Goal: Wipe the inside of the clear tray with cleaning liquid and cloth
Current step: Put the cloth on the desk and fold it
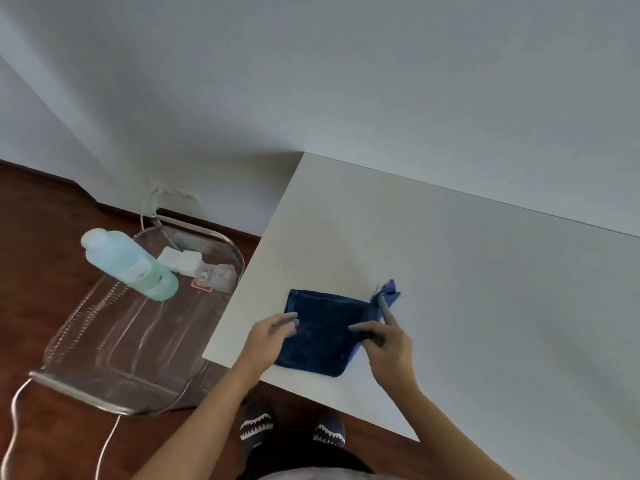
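A dark blue cloth (pixel 320 337) lies folded on the white table (pixel 485 289) near its left front corner. My left hand (pixel 272 332) rests flat on the cloth's left edge, fingers apart. My right hand (pixel 384 337) pinches the cloth's right corner, which sticks up at the far right. To the left of the table stands a clear tray (pixel 114 344) on a metal-framed stand. A bottle of pale blue-green cleaning liquid (pixel 130 265) stands upright in the tray's far part.
Small white packets (pixel 181 259) and a clear packet (pixel 216 277) lie at the tray's far end. A white cable (pixel 14 407) trails over the wooden floor (pixel 41 237). My feet in patterned slippers (pixel 258 427) are below the table edge. A wall socket (pixel 180 194) is behind.
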